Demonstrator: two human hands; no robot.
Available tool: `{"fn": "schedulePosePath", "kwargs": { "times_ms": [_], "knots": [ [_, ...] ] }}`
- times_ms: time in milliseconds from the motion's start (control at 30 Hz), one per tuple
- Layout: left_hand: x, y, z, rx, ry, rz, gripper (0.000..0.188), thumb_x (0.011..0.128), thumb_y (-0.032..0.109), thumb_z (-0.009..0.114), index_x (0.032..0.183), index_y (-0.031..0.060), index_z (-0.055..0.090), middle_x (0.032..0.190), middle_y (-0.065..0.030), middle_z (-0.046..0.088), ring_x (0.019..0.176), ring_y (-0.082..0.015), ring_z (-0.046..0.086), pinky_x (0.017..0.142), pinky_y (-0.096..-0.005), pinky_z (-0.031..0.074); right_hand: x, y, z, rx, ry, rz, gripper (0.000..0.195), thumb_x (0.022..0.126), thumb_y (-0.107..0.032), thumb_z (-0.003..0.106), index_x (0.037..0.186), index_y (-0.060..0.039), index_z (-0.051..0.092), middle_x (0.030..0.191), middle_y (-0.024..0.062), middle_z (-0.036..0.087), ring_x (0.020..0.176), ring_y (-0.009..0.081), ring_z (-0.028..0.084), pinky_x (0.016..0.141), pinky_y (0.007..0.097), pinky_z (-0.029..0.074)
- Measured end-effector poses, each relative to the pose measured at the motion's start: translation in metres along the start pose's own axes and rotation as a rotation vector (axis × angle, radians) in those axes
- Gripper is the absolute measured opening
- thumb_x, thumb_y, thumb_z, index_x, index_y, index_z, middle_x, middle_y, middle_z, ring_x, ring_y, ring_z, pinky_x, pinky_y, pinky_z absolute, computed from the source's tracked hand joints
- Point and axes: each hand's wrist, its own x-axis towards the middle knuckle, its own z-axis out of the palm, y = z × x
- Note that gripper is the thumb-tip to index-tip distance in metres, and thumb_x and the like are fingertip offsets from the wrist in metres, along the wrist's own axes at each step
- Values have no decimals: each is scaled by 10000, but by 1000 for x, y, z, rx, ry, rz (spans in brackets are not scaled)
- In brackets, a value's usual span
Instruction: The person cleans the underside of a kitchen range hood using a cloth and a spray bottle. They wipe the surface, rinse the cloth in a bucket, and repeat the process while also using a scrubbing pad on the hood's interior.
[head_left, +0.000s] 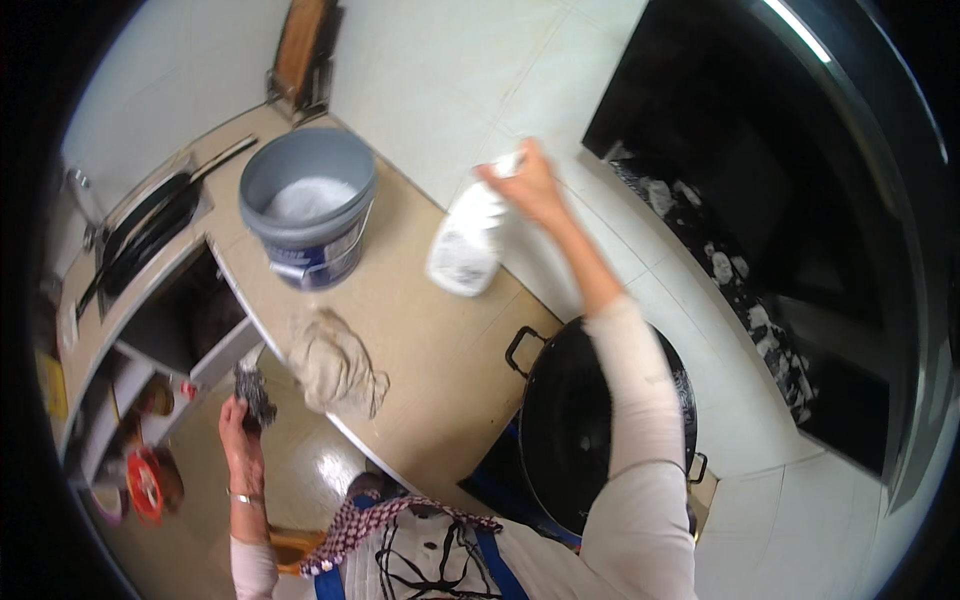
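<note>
My right hand (529, 184) grips a white spray bottle (465, 244) by its neck, over the countertop close to the tiled wall; the bottle is blurred. In my left hand (241, 431) is a steel wool scourer (255, 394), held out past the counter's front edge above the floor. A crumpled beige cloth (334, 367) lies at that edge, between my left hand and the bottle. White foam (721, 266) clings in patches along the lower strip of the black range hood (720, 172), to the right of my right arm.
A grey bucket (307, 247) with white suds inside stands on the countertop (435, 360). Below my right arm, a large black wok (562, 420) sits on the stove. Pans (150, 232) rest at the sink on the left. An open cabinet (180, 322) and a red basket (142, 484) are lower left.
</note>
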Motion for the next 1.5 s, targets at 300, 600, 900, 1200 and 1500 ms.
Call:
{"fn": "schedulePosePath", "kwargs": {
  "times_ms": [300,600,900,1200,1500],
  "knots": [
    [-6,21,46,162,-133,96,213,813,65,548,1020,60,497,902,-25,559,801,-128,553,720,-271,470,23,80,206,-120,48,-182,511,540,-174,779,901,20,473,962,221,463,923,366,477,785,414,424],
    [-11,15,144,185,-416,14,300,801,65,575,1086,81,482,991,11,526,847,-89,531,686,-224,447,7,86,132,-167,-288,-30,416,620,-86,636,989,6,468,905,216,539,859,399,541,755,396,469],
    [-92,9,311,-29,-823,-244,437,866,59,513,1280,36,372,1113,-63,525,971,-143,549,781,-246,497,-159,16,-37,1163,-498,169,208,909,-131,481,858,-47,298,1206,257,469,1018,288,560,747,396,498],
    [-171,-36,377,119,-1056,35,380,854,94,568,1184,66,381,910,-20,553,845,-107,554,717,-253,504,-216,25,-99,1243,53,97,297,824,-58,601,732,-93,321,942,127,581,833,110,529,758,245,429],
    [-96,-59,266,574,-1017,274,149,868,158,560,953,36,549,835,-9,588,782,-104,564,713,-228,442,-194,87,-224,-264,927,71,71,727,-25,633,734,24,583,1103,174,583,800,294,595,742,339,481]
  ]
}}
